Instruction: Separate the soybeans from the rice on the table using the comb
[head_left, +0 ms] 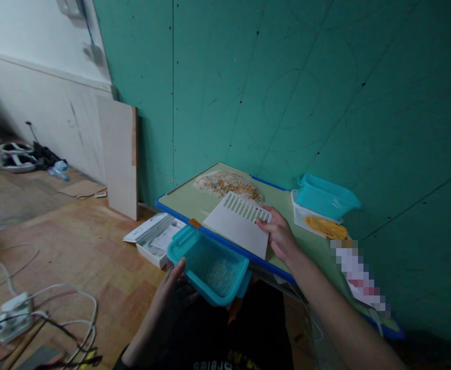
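My left hand (pixel 171 282) grips the near left side of a teal plastic container (pixel 193 253), its thumb on the rim. Whitish grains (pixel 221 275) lie in the bottom of this container, which sits just below the table's front edge. In my right hand (pixel 279 234) is a flat white plate (pixel 235 226) with a row of slots along its far side, fingers closed on its right end. The plate rests over or just above the greenish tabletop (pixel 183 203); whether it touches is unclear. Beyond it spreads a pile of pale grains mixed with yellow-orange kernels (pixel 229 185).
Toward the table's right stand a teal bin (pixel 325 198) in a white tray (pixel 298 216), with an orange cloth (pixel 325 227) in front. An opened white box (pixel 152 252) is left of the container. Cables and a power strip (pixel 13 316) lie on the floor.
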A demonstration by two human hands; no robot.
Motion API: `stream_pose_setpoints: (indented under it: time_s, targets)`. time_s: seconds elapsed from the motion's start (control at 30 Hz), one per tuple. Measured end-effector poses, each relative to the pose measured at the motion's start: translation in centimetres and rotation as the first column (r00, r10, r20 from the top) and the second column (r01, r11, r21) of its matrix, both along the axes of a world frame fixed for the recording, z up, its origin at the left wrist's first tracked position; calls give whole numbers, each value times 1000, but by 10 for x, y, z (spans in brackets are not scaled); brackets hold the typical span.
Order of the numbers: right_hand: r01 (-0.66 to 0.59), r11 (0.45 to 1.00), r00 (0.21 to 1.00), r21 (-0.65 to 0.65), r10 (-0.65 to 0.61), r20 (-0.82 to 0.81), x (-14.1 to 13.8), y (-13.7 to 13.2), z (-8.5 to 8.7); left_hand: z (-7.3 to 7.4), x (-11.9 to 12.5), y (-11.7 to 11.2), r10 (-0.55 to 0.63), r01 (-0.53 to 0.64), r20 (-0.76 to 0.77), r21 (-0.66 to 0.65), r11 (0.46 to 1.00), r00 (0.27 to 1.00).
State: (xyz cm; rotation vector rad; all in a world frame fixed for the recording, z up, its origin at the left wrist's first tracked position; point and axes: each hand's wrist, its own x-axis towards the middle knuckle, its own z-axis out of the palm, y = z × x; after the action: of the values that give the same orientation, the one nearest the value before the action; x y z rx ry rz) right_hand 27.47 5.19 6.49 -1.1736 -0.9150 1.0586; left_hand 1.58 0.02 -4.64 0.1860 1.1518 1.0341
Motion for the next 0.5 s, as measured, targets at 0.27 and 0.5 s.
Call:
stream_pose_setpoints:
  time_s: [0.27,0.5]
  targets:
    - [241,970,961,41,-244,128,47,0,4,-2,-18,5,3,-2,-17,49,999,1000]
    - [189,981,965,28,-191,179,38,13,-8,-8,-28,10,23,-23,6,71,997,1000]
